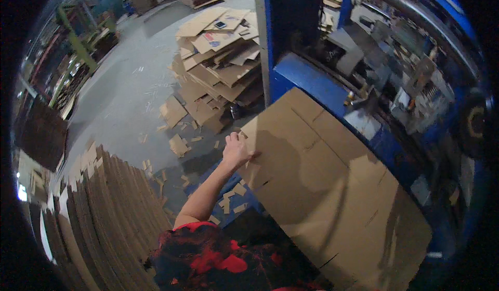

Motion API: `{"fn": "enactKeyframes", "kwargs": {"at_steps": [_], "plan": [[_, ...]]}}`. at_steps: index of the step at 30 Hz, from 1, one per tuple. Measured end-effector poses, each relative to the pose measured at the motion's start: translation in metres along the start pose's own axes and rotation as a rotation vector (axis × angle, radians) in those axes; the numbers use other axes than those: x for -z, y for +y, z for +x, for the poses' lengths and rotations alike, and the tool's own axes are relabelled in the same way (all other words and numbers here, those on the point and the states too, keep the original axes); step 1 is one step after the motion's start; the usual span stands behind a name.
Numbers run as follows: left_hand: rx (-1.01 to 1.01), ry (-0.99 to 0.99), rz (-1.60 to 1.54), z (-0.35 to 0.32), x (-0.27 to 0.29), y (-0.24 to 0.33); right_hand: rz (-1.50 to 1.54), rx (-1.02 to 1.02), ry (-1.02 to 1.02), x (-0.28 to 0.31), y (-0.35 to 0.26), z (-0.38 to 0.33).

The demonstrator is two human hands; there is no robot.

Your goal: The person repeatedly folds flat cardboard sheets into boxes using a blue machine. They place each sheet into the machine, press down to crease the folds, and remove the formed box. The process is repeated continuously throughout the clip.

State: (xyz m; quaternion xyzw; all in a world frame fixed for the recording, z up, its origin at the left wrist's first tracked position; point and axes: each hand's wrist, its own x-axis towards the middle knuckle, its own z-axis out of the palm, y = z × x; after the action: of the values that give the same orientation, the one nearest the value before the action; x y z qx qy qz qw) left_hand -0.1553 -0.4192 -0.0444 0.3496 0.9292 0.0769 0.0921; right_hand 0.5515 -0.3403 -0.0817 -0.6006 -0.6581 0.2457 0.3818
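A large flat sheet of brown cardboard (332, 182) with crease lines and slots slants across the right half of the view. My left hand (237, 149) grips its left edge, with the thumb on the upper face and the fingers curled at the rim. The sheet's far right edge lies along a blue machine (306, 78). Nothing of my right hand shows.
Beyond my hand stands a loose heap of scrap cardboard (221, 78), with a phone-like dark object (221, 24) on top. Small offcuts (179, 145) litter the grey floor (125, 93). At lower left rises a tall stack of cardboard sheets (117, 208). Metal machine parts (416, 91) fill the upper right.
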Motion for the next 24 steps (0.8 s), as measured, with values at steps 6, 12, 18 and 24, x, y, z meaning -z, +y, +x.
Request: {"fn": "enactKeyframes", "kwargs": {"at_steps": [6,12,18,24], "plan": [[-0.090,0.119,0.216,-0.015,0.022,-0.030,0.615,-0.418,0.381,0.035,-0.008,-0.045],[-0.642,-0.442,-1.089,-0.065,0.103,0.027,0.325,-0.084,0.679,0.008,-0.148,-0.034],[-0.858,-0.238,-0.394,-0.089,0.009,0.048,-0.821,0.650,-0.420,-0.087,-0.224,-0.006],[-1.153,0.071,0.156,-0.113,-0.034,0.100,-0.366,0.294,-0.430,-0.128,-0.121,-0.014]]}}
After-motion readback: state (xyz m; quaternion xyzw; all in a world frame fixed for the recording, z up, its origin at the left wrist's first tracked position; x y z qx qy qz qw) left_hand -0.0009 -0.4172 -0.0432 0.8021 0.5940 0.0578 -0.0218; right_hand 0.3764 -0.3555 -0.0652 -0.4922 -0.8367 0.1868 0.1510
